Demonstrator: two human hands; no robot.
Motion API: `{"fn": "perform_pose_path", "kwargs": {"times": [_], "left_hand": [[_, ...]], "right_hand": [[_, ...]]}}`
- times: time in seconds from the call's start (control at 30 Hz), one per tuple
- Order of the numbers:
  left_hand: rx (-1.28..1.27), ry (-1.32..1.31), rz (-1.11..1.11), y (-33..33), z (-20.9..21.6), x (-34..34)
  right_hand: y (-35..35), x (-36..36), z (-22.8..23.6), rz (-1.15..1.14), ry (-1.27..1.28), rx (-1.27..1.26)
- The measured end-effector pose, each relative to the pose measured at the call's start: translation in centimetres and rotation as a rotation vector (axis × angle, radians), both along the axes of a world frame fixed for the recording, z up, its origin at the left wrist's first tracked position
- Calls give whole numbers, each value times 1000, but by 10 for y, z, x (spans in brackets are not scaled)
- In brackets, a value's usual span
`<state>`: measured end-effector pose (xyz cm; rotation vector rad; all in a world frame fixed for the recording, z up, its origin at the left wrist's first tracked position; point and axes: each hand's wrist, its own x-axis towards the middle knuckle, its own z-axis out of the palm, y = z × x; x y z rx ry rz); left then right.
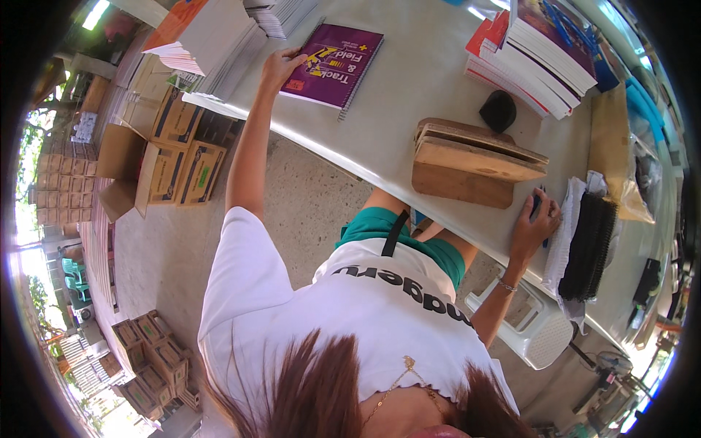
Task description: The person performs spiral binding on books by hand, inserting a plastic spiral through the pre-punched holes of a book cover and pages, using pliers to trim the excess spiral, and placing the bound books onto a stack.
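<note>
A purple spiral-bound book point(332, 66) lies flat at the far side of the table, left of the middle. My left hand point(283, 67) reaches out to it, fingers closed on its left edge. Low on the right, my right hand point(535, 223) rests on the table with curled fingers around something small and dark blue, mostly hidden. Just left of that hand stands a slotted wooden holder point(475, 164) made of boards. To its right is a bundle of black binding coils point(588, 248) in white plastic wrap.
Stacks of unbound pages point(219, 44) stand at the far left. Piled books point(540, 58) occupy the far right, with a black rounded object point(498, 111) in front. Cardboard boxes point(171, 164) sit on the floor to the left. A white plastic stool point(537, 336) is under the table's right side.
</note>
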<state>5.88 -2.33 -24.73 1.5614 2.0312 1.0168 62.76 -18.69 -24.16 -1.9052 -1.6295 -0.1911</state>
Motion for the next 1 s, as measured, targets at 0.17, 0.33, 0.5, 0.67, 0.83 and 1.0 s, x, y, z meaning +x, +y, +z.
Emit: {"fn": "perform_pose_path", "kwargs": {"times": [0.17,0.33,0.5,0.67,0.83,1.0], "left_hand": [[-24,-132,-35,4,-4,-5],[78,-153,-62,-3,0,12],[64,-169,-52,-1,-7,1],[85,629,310,14,18,48],[669,487,-329,20,116,169],[956,500,-548,6,185,292]], "right_hand": [[-1,-2,2,-4,5,-5],[-1,1,2,20,21,8],[-3,-1,3,2,43,-8],[3,-3,5,35,-52,28],[20,0,0,113,66,36],[33,4,7,155,186,59]]}}
